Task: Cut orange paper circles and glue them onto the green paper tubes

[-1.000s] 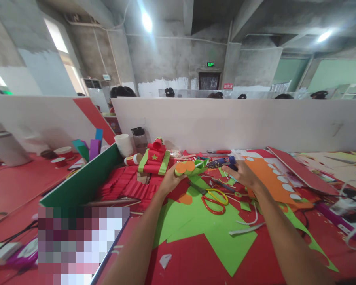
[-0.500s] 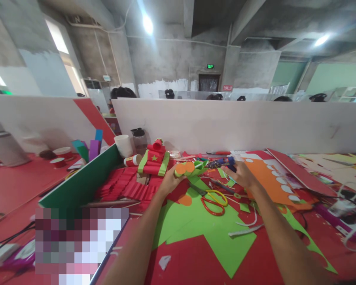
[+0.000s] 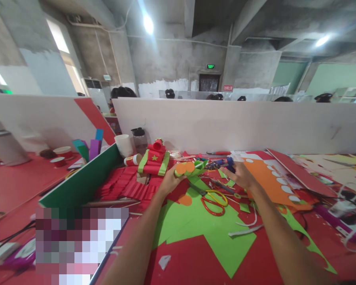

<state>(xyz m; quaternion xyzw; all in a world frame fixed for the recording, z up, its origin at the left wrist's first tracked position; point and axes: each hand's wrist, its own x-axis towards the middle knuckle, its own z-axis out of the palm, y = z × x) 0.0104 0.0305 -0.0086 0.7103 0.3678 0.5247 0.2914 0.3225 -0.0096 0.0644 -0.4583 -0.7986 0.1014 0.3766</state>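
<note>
Glue gun [image 3: 219, 163], blurrily lettered red sign [image 3: 228, 88]

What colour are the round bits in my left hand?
The round bits are orange, best seen in the head view.

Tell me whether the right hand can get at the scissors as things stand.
Probably not straight away: the right hand holds what looks like a blue glue gun. With that set down, the scissors seem within easy reach, lying uncovered on the green paper.
</note>
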